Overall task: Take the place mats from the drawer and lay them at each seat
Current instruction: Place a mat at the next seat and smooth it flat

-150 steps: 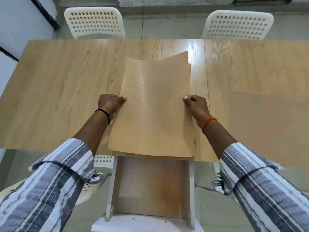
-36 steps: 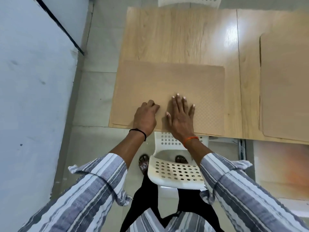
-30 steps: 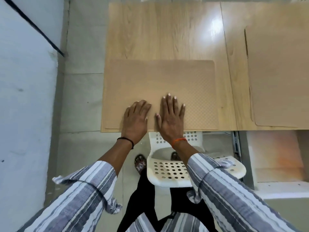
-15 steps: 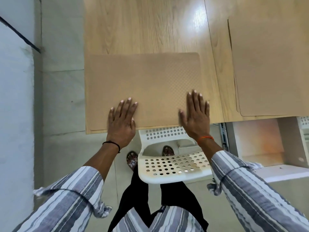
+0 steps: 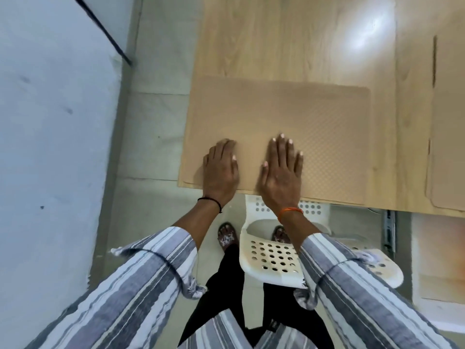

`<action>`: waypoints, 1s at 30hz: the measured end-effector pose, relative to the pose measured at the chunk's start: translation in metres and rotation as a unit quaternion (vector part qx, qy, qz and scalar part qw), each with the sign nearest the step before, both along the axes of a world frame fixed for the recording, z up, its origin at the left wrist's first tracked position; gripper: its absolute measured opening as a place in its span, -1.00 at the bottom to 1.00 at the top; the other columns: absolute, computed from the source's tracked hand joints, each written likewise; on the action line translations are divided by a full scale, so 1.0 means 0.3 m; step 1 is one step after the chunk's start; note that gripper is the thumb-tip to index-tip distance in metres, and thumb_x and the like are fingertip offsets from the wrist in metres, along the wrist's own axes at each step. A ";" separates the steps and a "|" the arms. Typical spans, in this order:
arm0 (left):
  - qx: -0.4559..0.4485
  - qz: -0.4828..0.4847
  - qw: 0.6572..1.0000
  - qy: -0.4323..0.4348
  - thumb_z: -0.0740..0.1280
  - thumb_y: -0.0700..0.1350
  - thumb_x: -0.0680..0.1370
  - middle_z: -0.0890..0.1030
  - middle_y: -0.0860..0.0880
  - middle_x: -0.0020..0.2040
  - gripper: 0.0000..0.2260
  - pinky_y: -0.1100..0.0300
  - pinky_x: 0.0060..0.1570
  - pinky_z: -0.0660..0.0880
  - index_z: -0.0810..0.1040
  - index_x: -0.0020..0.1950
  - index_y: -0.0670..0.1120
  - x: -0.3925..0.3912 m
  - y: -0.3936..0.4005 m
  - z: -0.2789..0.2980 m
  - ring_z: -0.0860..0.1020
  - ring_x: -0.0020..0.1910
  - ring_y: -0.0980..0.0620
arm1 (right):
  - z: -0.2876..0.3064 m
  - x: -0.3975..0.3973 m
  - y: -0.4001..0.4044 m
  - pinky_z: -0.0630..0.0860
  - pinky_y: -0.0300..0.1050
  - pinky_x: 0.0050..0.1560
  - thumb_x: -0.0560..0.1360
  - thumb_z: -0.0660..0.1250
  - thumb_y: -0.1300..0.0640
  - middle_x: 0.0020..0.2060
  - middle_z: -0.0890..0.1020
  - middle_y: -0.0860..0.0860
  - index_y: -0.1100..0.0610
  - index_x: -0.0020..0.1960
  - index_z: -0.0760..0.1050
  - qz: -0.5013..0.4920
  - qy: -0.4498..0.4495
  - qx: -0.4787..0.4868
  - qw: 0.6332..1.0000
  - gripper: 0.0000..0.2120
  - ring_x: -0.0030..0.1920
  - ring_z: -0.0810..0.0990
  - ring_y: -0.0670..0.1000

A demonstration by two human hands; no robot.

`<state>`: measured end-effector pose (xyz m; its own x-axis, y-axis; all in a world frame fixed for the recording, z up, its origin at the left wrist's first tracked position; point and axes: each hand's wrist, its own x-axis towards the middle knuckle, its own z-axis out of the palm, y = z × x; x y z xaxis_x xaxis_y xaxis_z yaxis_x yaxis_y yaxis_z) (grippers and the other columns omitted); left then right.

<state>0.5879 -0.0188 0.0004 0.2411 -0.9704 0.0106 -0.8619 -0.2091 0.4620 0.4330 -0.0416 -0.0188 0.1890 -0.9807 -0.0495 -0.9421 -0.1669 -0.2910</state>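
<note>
Hands: left hand (image 5: 221,170), right hand (image 5: 280,172) flat, fingers (image 5: 283,149) extended, gripping nothing, atop place mat (image 5: 314,127); no writing.

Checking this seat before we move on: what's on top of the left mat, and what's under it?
Both hands rest on the mat: left hand with fingers curled, right hand flat. Under it, only the table shows around its edges; whatever the mat covers is hidden.

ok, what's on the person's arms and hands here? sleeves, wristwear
Both arms wear loose grey-and-white striped sleeves, pushed up the forearms. Left hand: thin black band at the wrist. Right hand: orange thread band. No gloves, no rings visible.
</note>
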 end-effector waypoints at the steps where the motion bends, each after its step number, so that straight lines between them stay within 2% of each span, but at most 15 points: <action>1: -0.008 0.013 1.000 0.007 0.09 -0.10 0.58 0.50 -0.13 0.36 -0.59 -0.03 0.29 0.36 0.48 0.37 -0.17 -0.015 -0.019 0.001 0.43 0.33 -0.10 | 0.000 0.001 0.000 -0.10 0.19 0.56 0.62 -0.01 0.03 0.61 -0.01 0.08 0.12 0.61 0.00 0.000 0.001 -0.003 1.000 -0.41 0.61 -0.07 0.09; 2: -0.012 -0.002 1.000 0.008 0.07 -0.09 0.59 0.48 -0.13 0.39 -0.58 -0.02 0.36 0.30 0.46 0.40 -0.17 -0.041 -0.036 0.004 0.41 0.38 -0.11 | 0.000 0.004 -0.001 -0.11 0.19 0.56 0.62 -0.01 0.03 0.61 -0.01 0.08 0.12 0.61 0.01 0.000 0.001 -0.007 1.000 -0.42 0.61 -0.07 0.09; 4: 0.018 -0.093 0.995 -0.011 0.02 -0.05 0.62 0.35 -0.10 0.51 -0.53 -0.03 0.48 0.17 0.34 0.50 -0.13 -0.108 -0.046 0.004 0.27 0.50 -0.08 | -0.001 0.007 -0.001 -0.08 0.21 0.56 0.64 -0.03 0.03 0.61 0.00 0.09 0.13 0.61 0.01 0.002 0.004 -0.014 1.000 -0.43 0.61 -0.07 0.10; 7: 0.061 -0.190 0.976 -0.083 -0.05 0.03 0.65 0.12 -0.02 0.61 -0.50 -0.07 0.52 0.05 0.13 0.60 0.00 -0.084 -0.032 -0.026 0.06 0.59 -0.03 | -0.004 0.002 -0.001 -0.07 0.20 0.56 0.64 -0.01 0.03 0.61 -0.01 0.08 0.12 0.61 0.00 0.003 0.018 -0.012 1.000 -0.43 0.61 -0.08 0.09; 10: 0.075 -0.130 0.979 -0.141 -0.03 0.09 0.66 -0.02 0.03 0.63 -0.48 -0.08 0.53 0.01 -0.01 0.62 0.09 0.085 0.022 -0.059 -0.05 0.60 -0.02 | 0.001 0.001 -0.004 -0.09 0.19 0.56 0.62 0.03 0.05 0.61 -0.01 0.07 0.10 0.62 -0.02 0.001 0.019 -0.004 1.000 -0.40 0.61 -0.07 0.09; 12: 0.080 -0.063 0.984 -0.144 0.00 0.10 0.66 -0.05 0.04 0.63 -0.47 -0.09 0.52 0.04 -0.02 0.62 0.09 0.199 0.068 -0.060 -0.07 0.60 -0.01 | 0.006 0.002 -0.004 -0.09 0.19 0.56 0.62 0.04 0.06 0.61 -0.01 0.07 0.10 0.62 -0.02 0.002 0.022 -0.003 1.000 -0.40 0.61 -0.07 0.09; 14: 0.086 -0.038 0.987 -0.129 0.02 0.08 0.67 -0.06 0.05 0.63 -0.47 -0.11 0.52 0.03 -0.04 0.62 0.08 0.260 0.095 -0.060 -0.09 0.60 0.02 | 0.010 0.005 -0.002 -0.09 0.20 0.56 0.62 0.04 0.05 0.61 -0.02 0.07 0.11 0.62 -0.02 0.000 0.025 -0.004 1.000 -0.40 0.61 -0.07 0.10; 16: 0.081 -0.033 0.986 -0.139 0.05 0.05 0.67 -0.02 0.03 0.63 -0.48 -0.11 0.53 -0.01 0.00 0.62 0.06 0.267 0.101 -0.056 -0.05 0.60 0.02 | 0.013 0.007 -0.002 -0.08 0.21 0.56 0.62 0.03 0.05 0.61 -0.01 0.07 0.11 0.62 -0.01 -0.002 0.024 -0.004 1.000 -0.40 0.61 -0.07 0.10; 18: 0.066 -0.008 0.986 -0.156 0.12 0.01 0.64 0.18 -0.02 0.59 -0.51 -0.11 0.51 0.01 0.19 0.57 0.00 0.249 0.082 -0.038 0.12 0.57 -0.04 | 0.016 0.008 -0.001 -0.07 0.21 0.56 0.61 0.03 0.05 0.61 -0.01 0.08 0.12 0.62 -0.01 0.001 0.028 -0.005 1.000 -0.40 0.61 -0.06 0.11; 20: 0.042 0.018 0.986 -0.163 0.20 -0.03 0.56 0.44 -0.08 0.39 -0.63 -0.13 0.47 0.11 0.45 0.36 -0.08 0.229 0.018 -0.001 0.32 0.43 -0.12 | 0.019 0.008 -0.001 -0.07 0.22 0.55 0.61 0.04 0.05 0.61 -0.01 0.09 0.13 0.61 0.00 0.001 0.028 -0.004 1.000 -0.40 0.60 -0.06 0.11; 21: 0.026 0.025 0.987 -0.159 0.21 -0.04 0.54 0.50 -0.11 0.28 -0.68 -0.12 0.43 0.18 0.50 0.24 -0.11 0.222 -0.028 0.015 0.38 0.37 -0.15 | 0.021 0.009 0.000 -0.06 0.22 0.55 0.61 0.05 0.06 0.61 0.00 0.09 0.13 0.61 0.00 0.000 0.027 -0.003 1.000 -0.40 0.60 -0.05 0.11; 23: 0.002 0.018 0.993 -0.119 0.19 -0.05 0.54 0.50 -0.14 0.26 -0.70 -0.07 0.39 0.27 0.51 0.20 -0.15 0.206 -0.134 0.033 0.39 0.35 -0.16 | 0.027 0.012 0.000 -0.03 0.21 0.55 0.60 0.08 0.06 0.61 0.03 0.08 0.13 0.61 0.04 -0.003 0.031 -0.002 1.000 -0.39 0.60 -0.01 0.12; 27: 0.018 -0.055 0.996 -0.073 0.15 -0.07 0.59 0.30 -0.12 0.52 -0.56 -0.04 0.47 0.17 0.34 0.46 -0.15 0.166 -0.274 -0.006 0.22 0.52 -0.12 | 0.041 0.005 -0.022 0.11 0.21 0.49 0.53 0.12 0.00 0.57 0.17 0.09 0.13 0.57 0.18 0.001 0.044 -0.005 0.999 -0.38 0.55 0.16 0.14; 30: 0.003 -0.059 0.995 -0.086 0.18 -0.03 0.59 0.38 -0.08 0.44 -0.60 -0.01 0.32 0.29 0.41 0.41 -0.09 0.210 -0.345 -0.019 0.35 0.41 -0.11 | 0.043 -0.010 -0.040 0.20 0.18 0.41 0.49 0.14 -0.04 0.53 0.28 0.10 0.15 0.51 0.29 0.017 0.036 -0.022 0.999 -0.38 0.49 0.25 0.15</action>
